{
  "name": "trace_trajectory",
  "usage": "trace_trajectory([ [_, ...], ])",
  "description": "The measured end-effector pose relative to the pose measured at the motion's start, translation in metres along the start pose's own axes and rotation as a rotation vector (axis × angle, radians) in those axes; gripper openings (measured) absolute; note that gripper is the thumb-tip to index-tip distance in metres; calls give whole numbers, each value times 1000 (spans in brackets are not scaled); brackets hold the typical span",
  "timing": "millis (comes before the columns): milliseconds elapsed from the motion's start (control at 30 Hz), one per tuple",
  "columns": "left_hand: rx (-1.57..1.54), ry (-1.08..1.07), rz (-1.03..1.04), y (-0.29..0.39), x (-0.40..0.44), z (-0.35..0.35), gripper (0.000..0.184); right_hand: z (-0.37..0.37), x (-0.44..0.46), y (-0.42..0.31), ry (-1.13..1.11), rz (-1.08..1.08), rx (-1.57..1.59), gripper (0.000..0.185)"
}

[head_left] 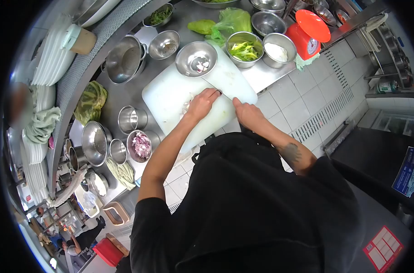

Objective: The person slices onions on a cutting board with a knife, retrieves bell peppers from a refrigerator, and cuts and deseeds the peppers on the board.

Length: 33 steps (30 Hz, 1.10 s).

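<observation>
A white cutting board [163, 98] lies on the steel counter. My right hand [250, 113] is closed around the handle of a knife [211, 84], whose thin blade points away across the board. Beside the blade my left hand [202, 104] rests on the board with its fingers curled together. A small dark bit shows at those fingertips, too small to name. Pale chopped pieces [187, 107], apparently onion, lie just left of this hand. At the board's far edge stands a steel bowl [196, 59] with a few pinkish-white onion pieces inside.
Left of the board are a bowl of chopped red onion [142, 144], steel bowls [96, 143] and a colander [125, 59]. Beyond it stand a bowl of sliced greens [244, 51], a bowl of white stuff [279, 48] and a red scale [307, 38]. Plates [52, 59] fill the left shelf.
</observation>
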<state>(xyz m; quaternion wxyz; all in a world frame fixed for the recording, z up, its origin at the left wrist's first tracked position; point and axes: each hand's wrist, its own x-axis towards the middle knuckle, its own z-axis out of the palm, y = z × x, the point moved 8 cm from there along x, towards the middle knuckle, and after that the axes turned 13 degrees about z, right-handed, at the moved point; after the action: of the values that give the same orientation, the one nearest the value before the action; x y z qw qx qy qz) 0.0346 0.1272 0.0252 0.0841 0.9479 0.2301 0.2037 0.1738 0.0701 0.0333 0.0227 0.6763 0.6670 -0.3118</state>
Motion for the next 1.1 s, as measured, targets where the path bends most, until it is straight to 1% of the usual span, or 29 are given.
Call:
trace_trajectory([
  [67,-9,10,-8,1,0,1,31,-5,8,1,42,-36,35,16],
  [133,-13,-2,-12,0,-10,2,31,-13,3,-6,-5,-12,-46,17],
  [200,-7,18,15,0,-9,1,32,-25,-7,-11,-17,-12,-60,17],
  [267,9,29,-3,2,-11,3,33,-13,-11,-8,-59,-1,-79,18],
  [333,36,53,-16,4,-8,1,33,-4,7,-6,-15,-28,-10,17],
  [467,22,47,-5,3,-14,-3,33,-11,8,-7,58,-69,-6,18],
  [533,14,43,3,10,-18,2,32,-4,2,-6,54,-86,7,18],
  [600,19,103,4,8,-17,-1,31,-9,4,-9,22,-62,-19,16],
  [700,29,92,-16,6,-22,-1,30,-14,-9,-19,-18,-52,-41,14],
  [733,36,95,-12,2,-20,-2,30,-18,-9,-20,-13,-60,-62,14],
  [867,38,128,-10,6,-21,-1,29,10,18,-5,0,-68,-33,15],
  [933,31,115,-21,11,-29,-3,28,9,18,-8,89,-134,-20,18],
  [1000,8,112,-4,10,-23,-4,27,-4,17,-5,72,-110,-12,19],
  [1033,16,114,-18,13,-24,-7,27,-12,11,-5,36,-80,-3,19],
  [1067,16,152,-87,14,-30,-12,24,-22,4,-5,67,-70,29,18],
  [1100,18,189,-159,12,-38,-18,22,-27,-2,-10,53,-90,24,18],
])
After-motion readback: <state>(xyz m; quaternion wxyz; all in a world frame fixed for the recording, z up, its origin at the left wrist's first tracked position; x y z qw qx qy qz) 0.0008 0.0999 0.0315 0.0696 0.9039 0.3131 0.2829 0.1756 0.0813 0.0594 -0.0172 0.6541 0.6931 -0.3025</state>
